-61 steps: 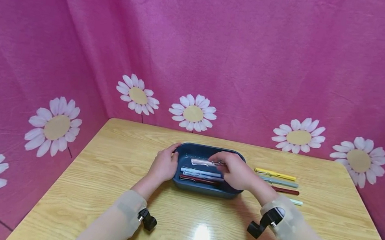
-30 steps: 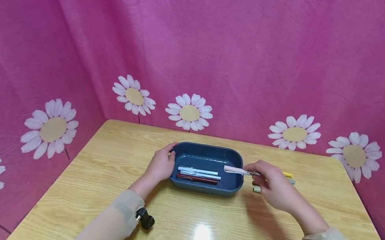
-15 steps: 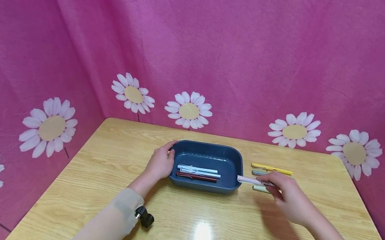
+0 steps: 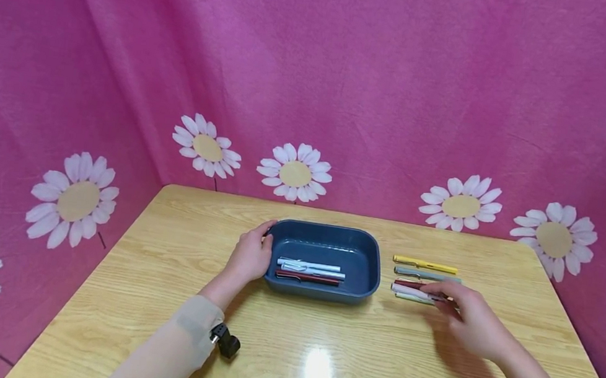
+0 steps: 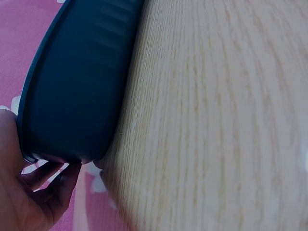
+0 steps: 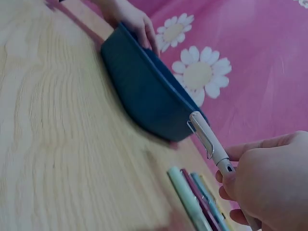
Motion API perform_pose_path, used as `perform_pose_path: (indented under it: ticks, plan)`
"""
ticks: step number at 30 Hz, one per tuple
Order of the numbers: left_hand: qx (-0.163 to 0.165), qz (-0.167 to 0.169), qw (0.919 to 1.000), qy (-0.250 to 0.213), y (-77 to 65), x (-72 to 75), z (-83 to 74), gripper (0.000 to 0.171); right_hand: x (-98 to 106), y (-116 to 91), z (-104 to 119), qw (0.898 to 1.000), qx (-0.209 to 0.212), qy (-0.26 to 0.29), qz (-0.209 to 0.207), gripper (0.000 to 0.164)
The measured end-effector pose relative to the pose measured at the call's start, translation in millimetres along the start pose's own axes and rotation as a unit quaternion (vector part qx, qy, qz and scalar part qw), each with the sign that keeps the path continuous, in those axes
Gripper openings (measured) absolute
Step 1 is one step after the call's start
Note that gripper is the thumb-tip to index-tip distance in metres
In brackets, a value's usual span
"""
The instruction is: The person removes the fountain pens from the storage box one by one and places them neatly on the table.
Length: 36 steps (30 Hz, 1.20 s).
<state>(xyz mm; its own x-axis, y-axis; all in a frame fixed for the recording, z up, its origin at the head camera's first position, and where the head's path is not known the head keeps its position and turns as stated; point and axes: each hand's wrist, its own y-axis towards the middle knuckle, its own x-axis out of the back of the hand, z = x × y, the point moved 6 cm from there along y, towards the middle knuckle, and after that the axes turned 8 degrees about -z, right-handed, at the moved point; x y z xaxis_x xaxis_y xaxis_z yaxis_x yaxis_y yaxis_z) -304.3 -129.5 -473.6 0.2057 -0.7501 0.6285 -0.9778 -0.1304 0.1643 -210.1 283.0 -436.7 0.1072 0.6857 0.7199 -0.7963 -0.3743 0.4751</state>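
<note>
My left hand [image 4: 250,255] grips the left end of a dark blue plastic bin [image 4: 368,234]. Its fingers lie against the outer end wall in the left wrist view. Inside the bin lie two light blue pens [image 4: 313,269] and a dark red pen [image 4: 306,278]. Over to the right, my right hand [image 4: 473,317] pinches a pale pink pen [image 6: 211,142] by its barrel, cap pointing left. The right wrist view has this pen above a row of pens. That row holds a yellow pen [image 4: 426,265], a blue-grey pen [image 4: 428,275], a dark red pen [image 4: 409,283] and a pale green pen [image 6: 185,195].
Everything stands on a light wood table [image 4: 286,337]. A pink curtain [image 4: 315,78] with daisy prints hangs behind and on the left. Each wrist wears a strap with a small black camera mount [image 4: 226,341].
The right hand has lifted the pale pink pen out of the bin and carried it right, then down over the pen row. The left hand stays on the bin.
</note>
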Motion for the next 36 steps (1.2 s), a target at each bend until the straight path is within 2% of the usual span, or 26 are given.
perform_pose_path:
  ticks: [9,14,20,26,36]
  plan:
    - [0.003,-0.001,1.0,0.002,0.7,-0.5,0.2,0.044,-2.4,-12.0,-18.4,1.0,0.001,-0.018,-0.003,0.053]
    - [0.002,-0.002,1.0,0.004,1.3,-0.7,0.1,0.044,-5.7,-18.1,-27.9,0.999,-0.024,-0.027,0.008,0.046]
    - [0.005,-0.002,1.0,0.003,1.3,-1.5,1.0,0.043,-13.9,-25.7,-37.8,0.997,-0.059,-0.023,0.033,0.045]
    - [0.005,-0.003,1.0,0.002,1.1,-1.0,1.0,0.044,-18.0,-27.6,-41.3,0.995,-0.082,-0.026,0.042,0.044]
    - [0.005,-0.002,1.0,0.001,0.6,-0.9,0.4,0.044,-20.7,-27.5,-42.8,0.993,-0.096,-0.041,0.051,0.041]
